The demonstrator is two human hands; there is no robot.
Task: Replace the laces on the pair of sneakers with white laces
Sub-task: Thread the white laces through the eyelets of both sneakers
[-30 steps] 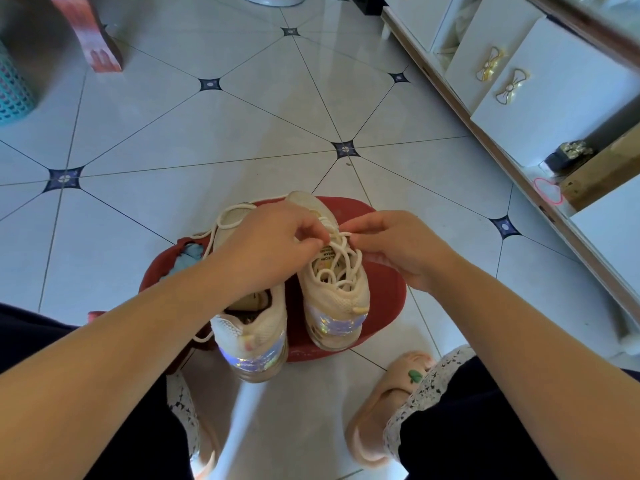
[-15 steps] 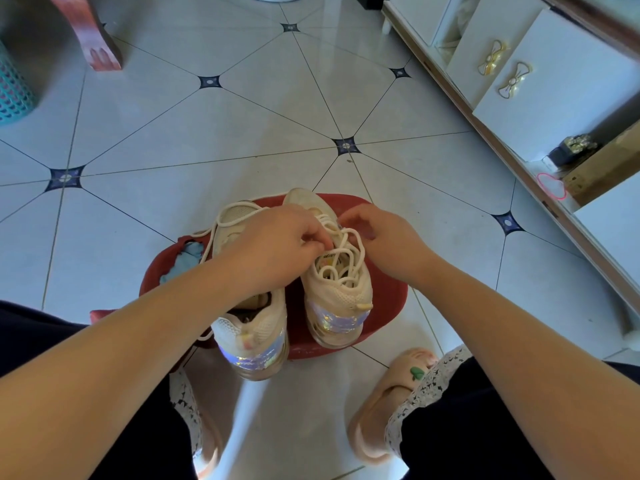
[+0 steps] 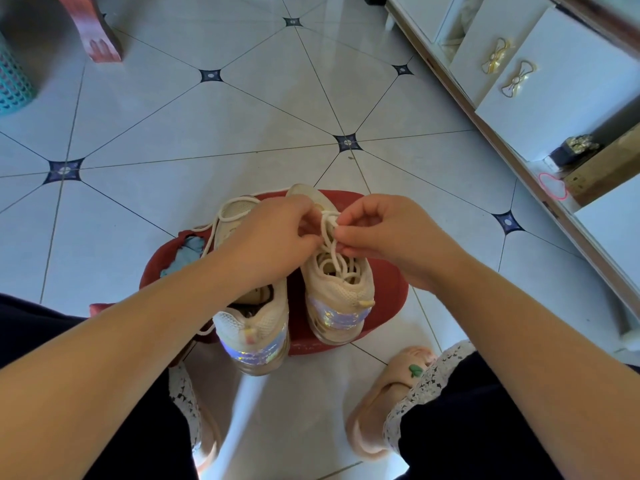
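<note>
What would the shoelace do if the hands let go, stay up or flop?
Probably flop: the shoelace lies in loose, curving loops on the right sneaker. It looks light too, since the left hand and right hand hold it with pinching fingertips alone.

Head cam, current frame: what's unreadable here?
- Head view: the left sneaker tongue and eyelets, covered by the left hand and forearm.
- Head view: the lace ends on the right sneaker, buried under the fingers of the left hand and right hand.
- Head view: the teal basket, cut off by the left edge.
</note>
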